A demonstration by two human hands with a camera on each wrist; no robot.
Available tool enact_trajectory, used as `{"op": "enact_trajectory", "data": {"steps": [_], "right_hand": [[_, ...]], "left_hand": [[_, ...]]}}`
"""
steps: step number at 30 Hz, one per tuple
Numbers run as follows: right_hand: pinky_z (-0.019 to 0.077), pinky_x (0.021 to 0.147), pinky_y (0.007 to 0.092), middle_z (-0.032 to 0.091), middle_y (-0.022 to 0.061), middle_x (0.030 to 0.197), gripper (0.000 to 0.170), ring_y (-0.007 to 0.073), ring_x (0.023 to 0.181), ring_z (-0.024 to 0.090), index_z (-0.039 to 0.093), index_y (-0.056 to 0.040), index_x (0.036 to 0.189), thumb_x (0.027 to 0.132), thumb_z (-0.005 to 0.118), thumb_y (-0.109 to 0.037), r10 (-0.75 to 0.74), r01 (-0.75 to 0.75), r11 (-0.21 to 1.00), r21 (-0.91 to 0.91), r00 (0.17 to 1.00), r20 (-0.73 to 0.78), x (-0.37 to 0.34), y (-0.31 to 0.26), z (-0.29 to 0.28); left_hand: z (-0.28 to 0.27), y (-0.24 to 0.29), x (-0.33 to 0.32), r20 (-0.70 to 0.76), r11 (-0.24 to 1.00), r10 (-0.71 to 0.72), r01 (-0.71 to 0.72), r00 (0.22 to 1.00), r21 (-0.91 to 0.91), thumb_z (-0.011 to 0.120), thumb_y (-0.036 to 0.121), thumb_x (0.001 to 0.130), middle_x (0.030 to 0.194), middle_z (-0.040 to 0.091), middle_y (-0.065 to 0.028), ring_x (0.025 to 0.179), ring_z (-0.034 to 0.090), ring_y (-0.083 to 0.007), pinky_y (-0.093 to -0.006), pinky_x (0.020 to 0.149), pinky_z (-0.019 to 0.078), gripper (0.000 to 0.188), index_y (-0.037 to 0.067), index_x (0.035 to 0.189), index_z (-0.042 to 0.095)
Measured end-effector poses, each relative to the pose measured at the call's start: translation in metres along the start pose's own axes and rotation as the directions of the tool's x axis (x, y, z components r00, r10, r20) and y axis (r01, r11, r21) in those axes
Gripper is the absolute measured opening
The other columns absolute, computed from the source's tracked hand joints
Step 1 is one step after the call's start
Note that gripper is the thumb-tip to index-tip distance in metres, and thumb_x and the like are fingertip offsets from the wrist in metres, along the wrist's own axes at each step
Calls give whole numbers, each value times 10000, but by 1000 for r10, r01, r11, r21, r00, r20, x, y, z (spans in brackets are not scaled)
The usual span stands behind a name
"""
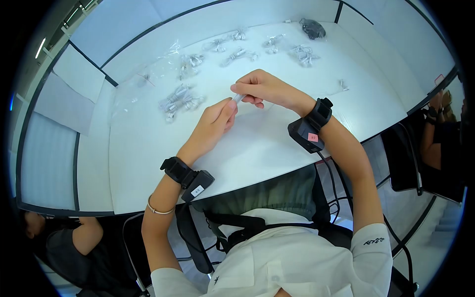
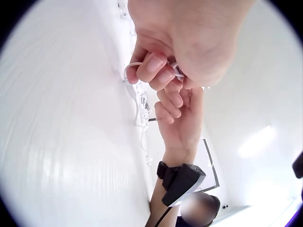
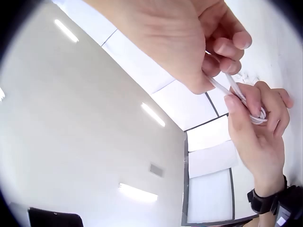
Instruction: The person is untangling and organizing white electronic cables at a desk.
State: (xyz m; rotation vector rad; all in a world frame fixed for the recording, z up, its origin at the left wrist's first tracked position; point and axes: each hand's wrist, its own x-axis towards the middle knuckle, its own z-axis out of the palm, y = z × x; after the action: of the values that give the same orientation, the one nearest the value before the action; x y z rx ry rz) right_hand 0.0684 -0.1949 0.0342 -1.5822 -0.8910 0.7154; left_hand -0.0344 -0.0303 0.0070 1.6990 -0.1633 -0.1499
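Observation:
A white cable [image 3: 258, 117] lies bundled in my left hand [image 3: 260, 137], the fingers curled round it. Two strands of it run up to my right hand [image 3: 189, 42], which pinches them between thumb and fingers. In the head view my left hand [image 1: 213, 126] and right hand [image 1: 264, 89] meet over the middle of the table [image 1: 277, 148], with a short white piece of the cable [image 1: 239, 97] between them. The left wrist view shows a loop of cable [image 2: 128, 71] beside the curled fingers of my left hand [image 2: 175, 56].
Several bundled white cables [image 1: 180, 101] lie at the left and back of the table. A dark bundle [image 1: 312, 28] sits at the back right, and a small white piece [image 1: 343, 85] at the right. Clear plastic bags [image 1: 141, 81] lie at the left. Low white panels surround the table.

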Motion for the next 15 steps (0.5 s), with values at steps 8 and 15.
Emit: {"op": "enact_trajectory", "data": {"steps": [8,15], "right_hand": [[296,422,197,396,-37,538,378,41,453,328,397,-93,571,885,502,-275,-42,45,998,37,997,-72,3,1,6],[254,437,212,365,-43,541,371,35,489,306,383,-76,584,885,501,-259,-203,176,963,-204,973,-115,4,2,7]], "left_hand": [[-2,6,-1,45,996,14,-10,999,-91,366,306,971,630,335,21,524,273,-60,-208,465,233,312,61,784,408],[-2,9,2,112,990,-4,20,994,-143,351,332,966,607,355,8,493,341,-86,-236,570,369,337,89,732,368]]}}
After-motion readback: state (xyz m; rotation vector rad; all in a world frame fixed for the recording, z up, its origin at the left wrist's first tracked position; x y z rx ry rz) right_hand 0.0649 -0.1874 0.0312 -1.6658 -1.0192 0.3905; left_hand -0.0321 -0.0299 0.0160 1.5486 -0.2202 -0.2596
